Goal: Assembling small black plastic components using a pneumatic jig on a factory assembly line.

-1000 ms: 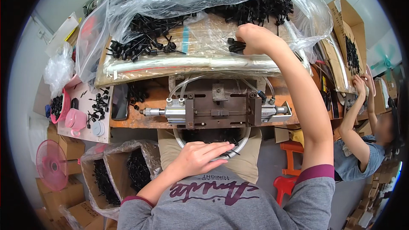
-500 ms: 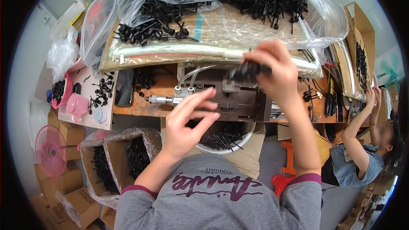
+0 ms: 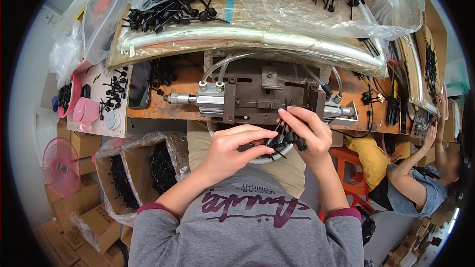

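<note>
Close to the front of the metal fixture (image 3: 242,96), both of my hands meet over a small bunch of black plastic parts (image 3: 289,138) with thin stems and knobby heads. The bunch is gripped in my right hand (image 3: 313,137), stems pointing up and heads hanging down. From the left, my left hand (image 3: 231,149) pinches one part of the bunch between thumb and fingertips. Beneath the hands, a white round basin (image 3: 283,155) on my lap is mostly hidden. The fixture has an air cylinder (image 3: 210,103) on its left and a metal block (image 3: 269,105) in its middle.
A plastic-lined box (image 3: 163,39) with heaps of black parts stands behind the fixture. Left are a phone (image 3: 140,91), a pink cup (image 3: 85,112) and a pink fan (image 3: 61,166). Lined cartons (image 3: 138,155) flank my left leg. At right are an orange stool (image 3: 349,170) and a co-worker (image 3: 415,183).
My right hand has come down and toward me from above the fixture with the bunch of black parts. The left hand has moved slightly right and closed on one part.
</note>
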`<state>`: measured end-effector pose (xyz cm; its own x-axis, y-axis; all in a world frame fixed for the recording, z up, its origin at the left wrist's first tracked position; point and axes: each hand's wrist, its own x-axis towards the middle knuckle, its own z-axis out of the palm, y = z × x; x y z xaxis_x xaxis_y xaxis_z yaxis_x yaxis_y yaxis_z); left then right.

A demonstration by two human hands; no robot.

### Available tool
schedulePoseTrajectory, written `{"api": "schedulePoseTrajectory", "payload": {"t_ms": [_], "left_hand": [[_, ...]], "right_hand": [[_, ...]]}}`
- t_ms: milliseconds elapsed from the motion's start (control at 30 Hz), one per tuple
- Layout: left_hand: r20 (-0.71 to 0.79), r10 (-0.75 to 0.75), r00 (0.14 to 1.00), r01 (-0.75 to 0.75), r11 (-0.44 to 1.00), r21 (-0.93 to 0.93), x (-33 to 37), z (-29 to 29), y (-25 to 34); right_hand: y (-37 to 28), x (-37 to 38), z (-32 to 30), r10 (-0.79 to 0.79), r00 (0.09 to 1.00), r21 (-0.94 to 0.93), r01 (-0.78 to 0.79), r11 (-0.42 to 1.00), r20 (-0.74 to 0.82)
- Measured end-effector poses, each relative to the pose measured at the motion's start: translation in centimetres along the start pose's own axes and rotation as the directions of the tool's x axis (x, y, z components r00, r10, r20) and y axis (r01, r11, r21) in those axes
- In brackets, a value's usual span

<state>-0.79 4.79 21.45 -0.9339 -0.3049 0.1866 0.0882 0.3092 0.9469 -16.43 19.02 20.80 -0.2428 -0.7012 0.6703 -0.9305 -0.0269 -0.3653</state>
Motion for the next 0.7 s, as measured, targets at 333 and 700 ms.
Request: {"api": "schedulePoseTrajectory", "payload": {"t_ms": [333, 700], "left_hand": [[-0.016, 0.397, 0.918, -0.28, 0.674, 0.683, 0.3, 3.5, -4.9], [0.043, 0.35, 0.936, -0.252, 0.581, 0.774, 1.2, 3.4, -4.6]], "right_hand": [[-0.4, -2.4, 0.3, 0.324, 0.937, 0.188, -0.297, 0.936, -0.129], [-0.6, -2.4, 0.0, 0.201, 0.965, 0.029, -0.199, 0.98, -0.165]]}}
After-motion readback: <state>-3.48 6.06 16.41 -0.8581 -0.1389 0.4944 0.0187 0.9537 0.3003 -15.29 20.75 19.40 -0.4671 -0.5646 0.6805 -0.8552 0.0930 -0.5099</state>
